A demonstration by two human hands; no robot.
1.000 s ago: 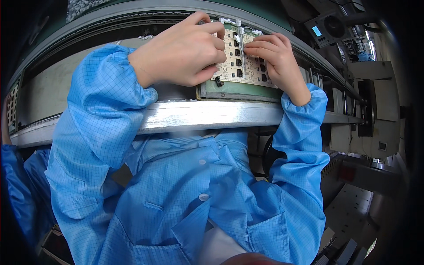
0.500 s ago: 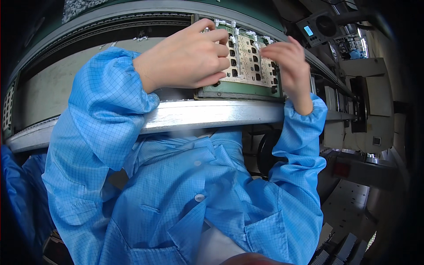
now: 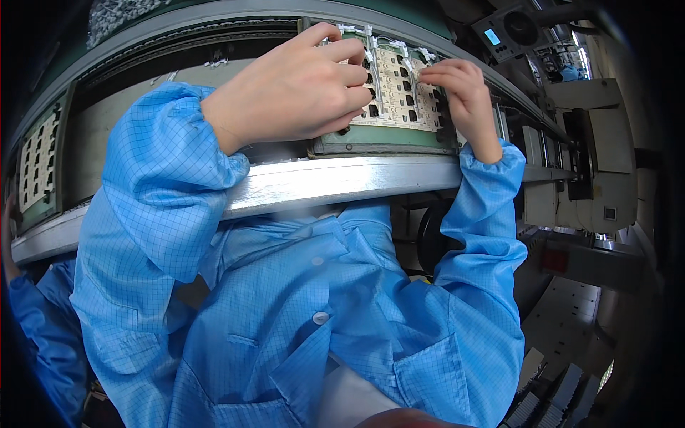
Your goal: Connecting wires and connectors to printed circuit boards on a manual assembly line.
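A beige circuit board panel (image 3: 391, 89) with rows of black parts sits in a green carrier frame (image 3: 389, 137). White connectors (image 3: 368, 30) with thin wires stand along its far edge, and wires run down between the rows. My left hand (image 3: 292, 89) is curled over the panel's left side; its fingertips and anything in them are hidden. At the right side, my right hand (image 3: 465, 96) has its fingers drawn together close to a white wire (image 3: 409, 64). Whatever lies between those fingers is too small to make out.
A second carrier with a board (image 3: 39, 157) lies at the far left, beside another person's blue sleeve (image 3: 50, 314). A metal rail (image 3: 342, 182) runs along the near side. Behind stand a bag of white parts (image 3: 118, 18) and a device with a lit screen (image 3: 492, 36).
The second carrier at the far left has moved right, further into view. My right hand's raised fingers have come down and closer together. My left hand keeps nearly the same pose over the panel.
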